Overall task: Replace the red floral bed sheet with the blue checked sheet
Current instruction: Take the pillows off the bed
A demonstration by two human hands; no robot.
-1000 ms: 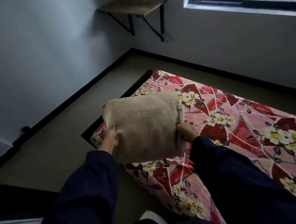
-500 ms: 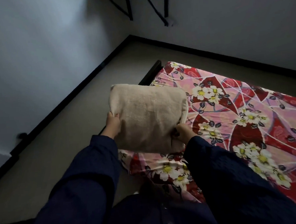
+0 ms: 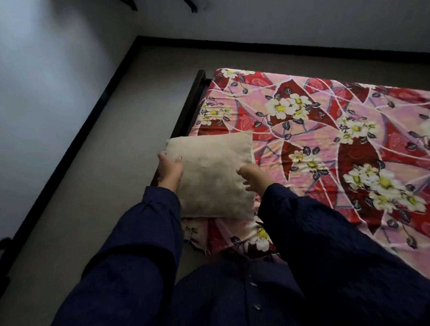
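The red floral bed sheet [image 3: 332, 141] covers the low mattress, which fills the right half of the view. A beige pillow [image 3: 212, 178] lies flat on the sheet at the near left corner of the bed. My left hand [image 3: 170, 170] grips the pillow's left edge, thumb on top. My right hand [image 3: 251, 179] holds its right edge, with the fingers curled onto the top face. Dark blue sleeves cover both arms. No blue checked sheet is in view.
A dark bed frame edge [image 3: 193, 101] runs along the mattress's left side. Grey floor [image 3: 105, 173] lies between the bed and the pale walls with black skirting [image 3: 66, 158]. Black shelf brackets [image 3: 190, 2] hang on the far wall.
Both hands have lowered the pillow from mid-air down onto the sheet at the bed's near left corner. The view has tilted further down, so the shelf and window have left the frame.
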